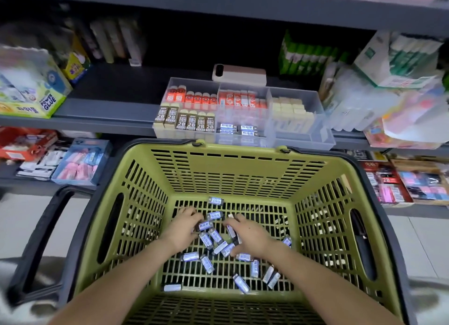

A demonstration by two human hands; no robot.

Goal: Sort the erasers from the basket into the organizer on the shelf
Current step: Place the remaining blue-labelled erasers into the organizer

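A green slotted basket (233, 171) stands below the shelf, with several small blue-and-black sleeved erasers (207, 264) scattered over its floor. Both my hands are down in it. My left hand (183, 227) lies with curled fingers on erasers at the pile's left side. My right hand (247, 234) pinches an eraser (232, 231) at the pile's right side. On the shelf above sits the clear organizer (303, 140); its compartments hold orange erasers, 2B erasers, plain cream erasers and a few blue ones (239, 129) at the front middle.
A pale rectangular device (239, 74) lies behind the organizer. Glue boxes (31, 93) stand on the shelf's left, green-packaged stock (308, 54) and wrapped bundles on its right. The lower shelf holds more stationery packs. The basket's dark handles (43, 239) hang at both sides.
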